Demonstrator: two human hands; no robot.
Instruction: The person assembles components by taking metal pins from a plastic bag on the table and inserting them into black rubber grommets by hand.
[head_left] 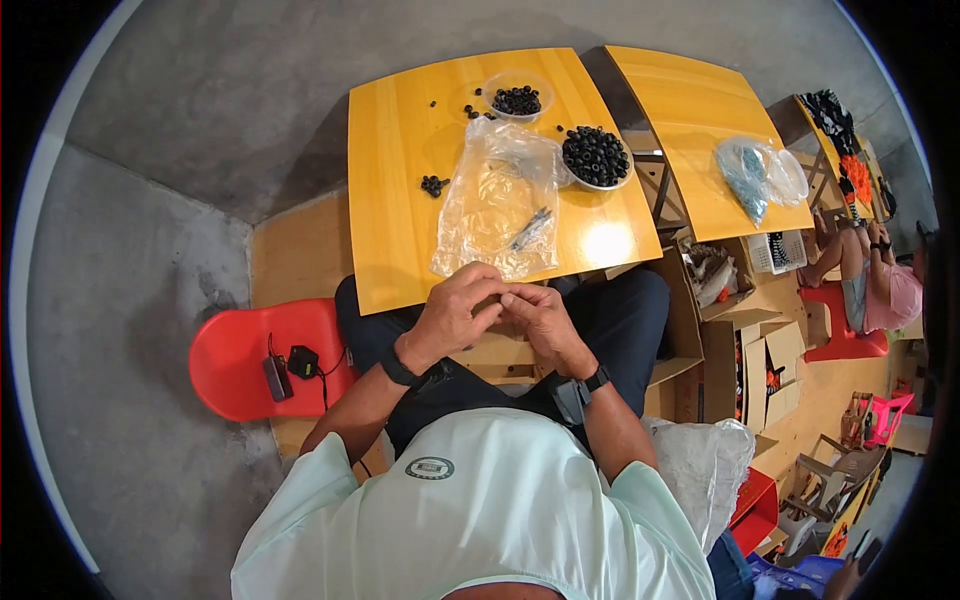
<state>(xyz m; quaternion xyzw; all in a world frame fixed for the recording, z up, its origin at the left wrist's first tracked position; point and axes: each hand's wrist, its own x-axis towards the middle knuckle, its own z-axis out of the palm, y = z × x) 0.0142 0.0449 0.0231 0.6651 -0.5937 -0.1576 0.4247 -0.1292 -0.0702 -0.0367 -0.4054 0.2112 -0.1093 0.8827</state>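
My left hand (455, 310) and my right hand (546, 322) meet just off the near edge of the yellow table (395, 240). Both are closed, fingertips pinched together around something too small or hidden to make out. Beyond them lies a clear plastic bag (468, 220), flat on the tabletop, with a few thin dark pieces (531, 229) on or inside it. To its right stands a bowl heaped with black beads (595, 155). A clear bowl (520, 79) farther back holds more of them. Several loose black beads (434, 186) sit left of the bag.
A red stool (225, 365) at my left carries small black devices (303, 361). Right of my table, a second yellow table (690, 110) bears a bag of bluish pieces (742, 180). Open cardboard boxes (770, 370) stand on the floor. A person in pink (890, 300) sits far right.
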